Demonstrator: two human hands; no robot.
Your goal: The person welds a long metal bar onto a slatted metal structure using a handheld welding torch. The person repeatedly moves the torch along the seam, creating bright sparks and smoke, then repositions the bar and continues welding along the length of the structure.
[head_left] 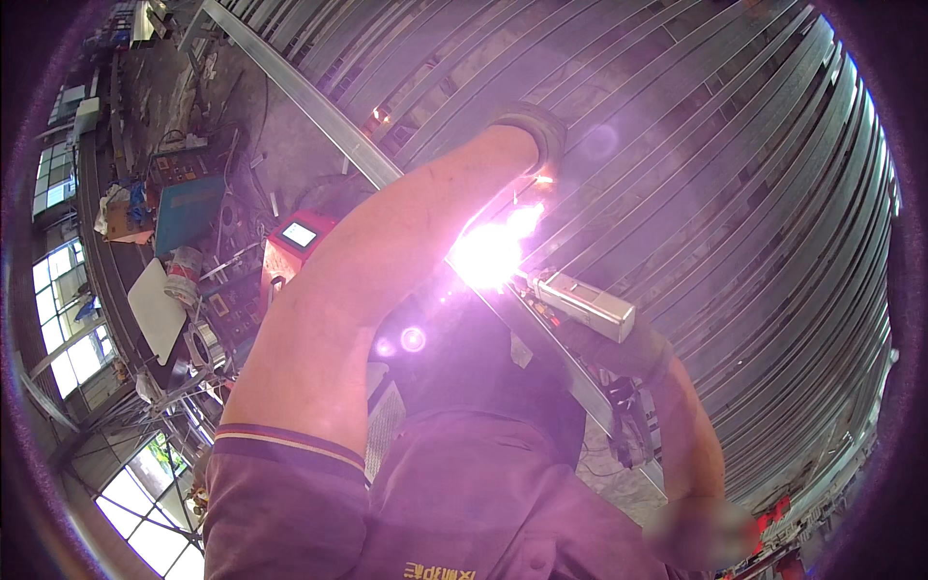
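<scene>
My right hand [633,350], in a dark glove, is closed around a welding torch [586,303] with a boxy silver body. The torch's tip points left and up into a dazzling white-violet glare on a long metal rail [307,106]. Glare hides the weld spot and the metal around it. My left arm reaches across from the lower left. My left hand [539,135], also gloved, is just beyond the glare at the ends of the metal bars [667,164]. Its fingers are hidden, and so is anything they might hold.
Long parallel bars spread over the right side and far side. A red machine with a small screen [300,235] stands left of my left arm. Farther left are a blue-green box [187,215], a pale board [157,311], cables and clutter. Windows line the far left.
</scene>
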